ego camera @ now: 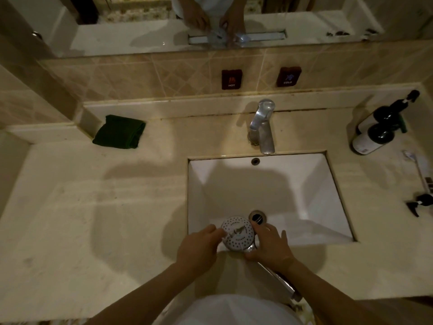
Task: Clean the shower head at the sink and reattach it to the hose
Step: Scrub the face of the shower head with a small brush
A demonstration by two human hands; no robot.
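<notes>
The right hand [269, 245] is gripping the shower head [237, 233] by its neck over the sink [316, 184] while the left hand's [199, 248] fingers [219, 233] are pinching something small at its face, so cleaning looks underway, tap [262, 125] dry, reattaching not yet done

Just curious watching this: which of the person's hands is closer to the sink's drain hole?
The right hand. It grips the shower head just below the drain; the left hand sits across the head, farther left.
</notes>
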